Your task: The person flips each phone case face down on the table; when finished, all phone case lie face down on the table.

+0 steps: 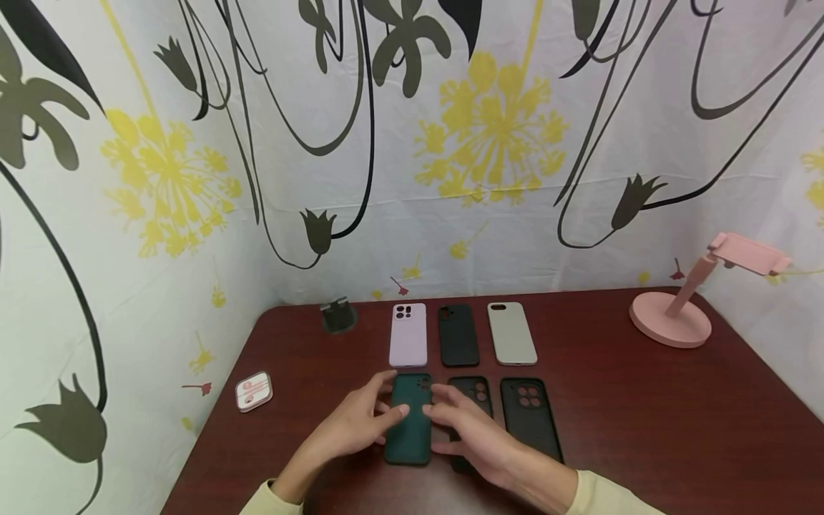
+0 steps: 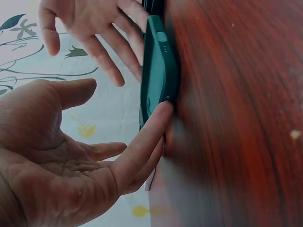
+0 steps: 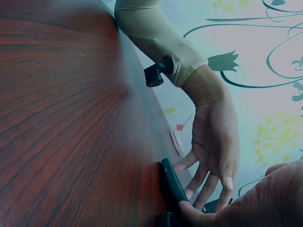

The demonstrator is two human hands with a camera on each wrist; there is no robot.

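Note:
A dark green phone case [image 1: 410, 422] lies flat on the dark red table [image 1: 644, 429], leftmost in the front row. My left hand [image 1: 360, 423] touches its left edge with straight fingers. In the left wrist view one fingertip [image 2: 162, 111] presses the green case [image 2: 158, 71] at its side. My right hand [image 1: 465, 429] lies on the case's right side with its fingers spread, and partly covers a black case [image 1: 478, 390]. The right wrist view shows the green case [image 3: 173, 185] on edge between the left hand [image 3: 214, 142] and my right thumb [image 3: 199, 213].
Another black case [image 1: 529, 415] lies to the right. Behind are a lilac case [image 1: 408, 335], a black case [image 1: 458, 335] and a grey case [image 1: 511, 332]. A pink phone stand [image 1: 672, 318] stands back right, with a small black holder [image 1: 337, 315] back left and a white box [image 1: 254, 391] at the left edge.

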